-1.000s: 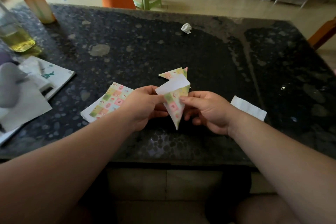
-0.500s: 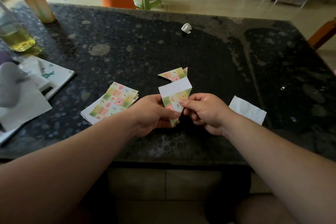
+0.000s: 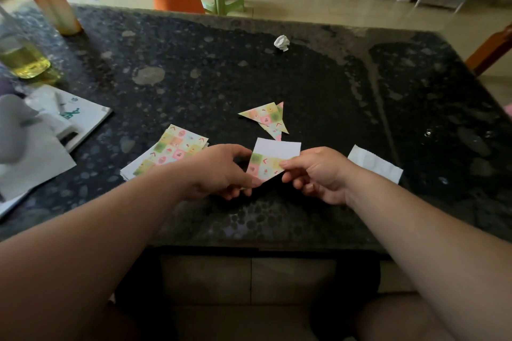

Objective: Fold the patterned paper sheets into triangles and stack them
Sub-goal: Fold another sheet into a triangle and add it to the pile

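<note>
Two hands: L hand (image 3: 219, 170) & R hand (image 3: 321, 174) both pinch half-folded patterned paper sheet (image 3: 270, 159), white flap up, near front of dark speckled stone table (image 3: 304, 86).
Fingers: L curled on its left edge; R thumb+forefinger on right edge.
Done: folded patterned triangles (image 3: 266, 116) overlap just behind.
Unfolded: flat patterned sheet stack (image 3: 171, 151) by L hand.

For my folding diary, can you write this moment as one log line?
left hand: pinches half-folded sheet | right hand: pinches same sheet | folded triangles: on table | flat sheets: waiting
</note>
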`<move>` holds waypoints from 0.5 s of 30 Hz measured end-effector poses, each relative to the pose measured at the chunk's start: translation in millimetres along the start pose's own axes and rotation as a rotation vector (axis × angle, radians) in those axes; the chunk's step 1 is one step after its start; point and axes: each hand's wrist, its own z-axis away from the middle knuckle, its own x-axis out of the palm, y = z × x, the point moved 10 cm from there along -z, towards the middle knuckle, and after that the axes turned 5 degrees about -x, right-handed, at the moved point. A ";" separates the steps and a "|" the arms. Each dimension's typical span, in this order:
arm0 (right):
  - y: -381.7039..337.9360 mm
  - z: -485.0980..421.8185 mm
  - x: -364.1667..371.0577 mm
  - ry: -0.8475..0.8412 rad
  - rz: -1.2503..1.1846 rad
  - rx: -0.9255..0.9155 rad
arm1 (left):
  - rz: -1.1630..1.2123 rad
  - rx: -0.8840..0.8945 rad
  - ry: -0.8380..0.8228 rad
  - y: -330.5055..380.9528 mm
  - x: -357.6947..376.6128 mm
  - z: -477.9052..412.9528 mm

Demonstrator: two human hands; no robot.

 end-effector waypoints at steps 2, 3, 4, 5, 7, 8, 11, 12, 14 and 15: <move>1.3 -0.1 -2.3 0.000 0.049 0.018 | -0.215 0.008 0.015 3.1 -5.6 0.9; 2.6 1.1 -2.5 -0.002 0.085 0.040 | -0.336 0.007 0.033 4.1 -9.1 0.7; 4.6 3.0 -1.2 -0.011 0.123 0.068 | -0.454 0.001 0.063 4.1 -14.1 0.1; 6.7 5.1 1.1 -0.021 0.159 0.095 | -0.552 -0.004 0.108 4.8 -20.0 -0.1; 10.6 7.0 5.9 -0.021 0.202 0.126 | -0.679 0.033 0.261 13.3 -33.2 2.4; 11.6 6.8 7.2 -0.002 0.211 0.131 | -0.718 0.092 0.370 23.1 -37.5 7.6; 14.6 6.0 9.4 0.076 0.195 0.128 | -0.874 0.355 0.540 51.8 -11.6 29.8; 15.7 6.7 12.2 0.086 0.181 0.121 | -0.950 0.427 0.514 53.2 9.6 33.8; 20.1 8.3 17.9 0.085 0.162 0.110 | -1.051 0.449 0.445 37.5 44.6 34.3; 21.8 8.6 20.1 0.078 0.158 0.105 | -1.075 0.404 0.427 25.1 52.9 32.5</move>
